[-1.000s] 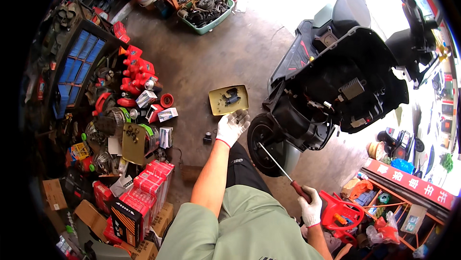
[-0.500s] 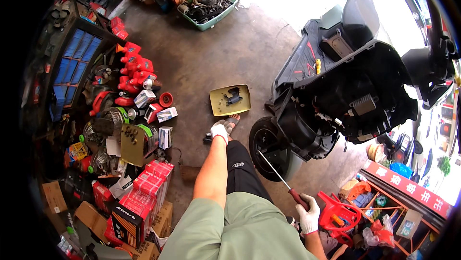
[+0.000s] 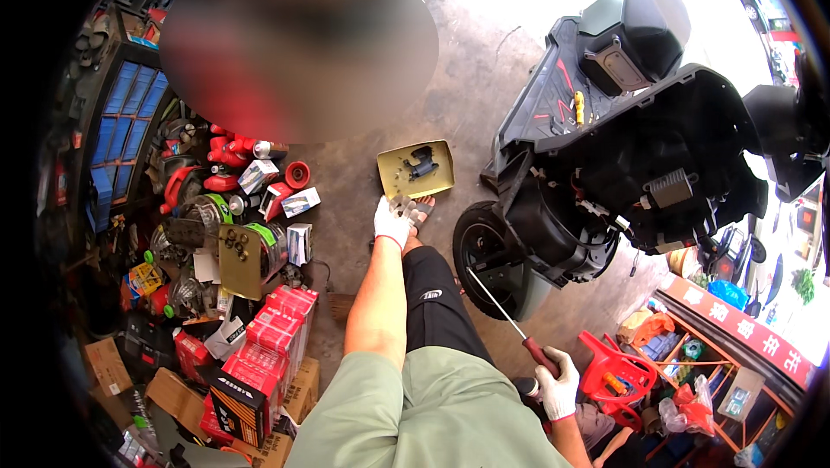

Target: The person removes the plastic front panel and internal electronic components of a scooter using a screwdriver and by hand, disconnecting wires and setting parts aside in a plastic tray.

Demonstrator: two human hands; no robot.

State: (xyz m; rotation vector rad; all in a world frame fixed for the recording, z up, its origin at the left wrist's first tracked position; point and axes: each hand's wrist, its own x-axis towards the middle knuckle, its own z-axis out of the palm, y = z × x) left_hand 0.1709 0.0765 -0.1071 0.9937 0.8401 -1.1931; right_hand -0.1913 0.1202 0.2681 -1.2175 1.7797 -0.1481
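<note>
My left hand (image 3: 393,219), in a white glove with greyish fingertips, reaches to the near left edge of a yellow tray (image 3: 438,181) on the floor. Its fingers look stretched out, and I see nothing held in them. A black part (image 3: 421,163) and several small metal pieces lie in the tray. My right hand (image 3: 558,383), also gloved, is closed around the dark red handle of a long screwdriver (image 3: 499,305). The shaft slants up and left, its tip appearing over the wheel (image 3: 478,243) of a partly stripped scooter (image 3: 553,235); contact cannot be told.
Red bottles (image 3: 229,152), jars and red boxes (image 3: 281,321) crowd the left. A red plastic stool (image 3: 616,373) and a cluttered rack (image 3: 692,356) stand at lower right. A yellow tool (image 3: 579,109) lies on the scooter's footboard. A blurred oval hides the upper left.
My left hand has moved forward to the tray's near edge. The view has shifted a little, and my right hand still grips the screwdriver.
</note>
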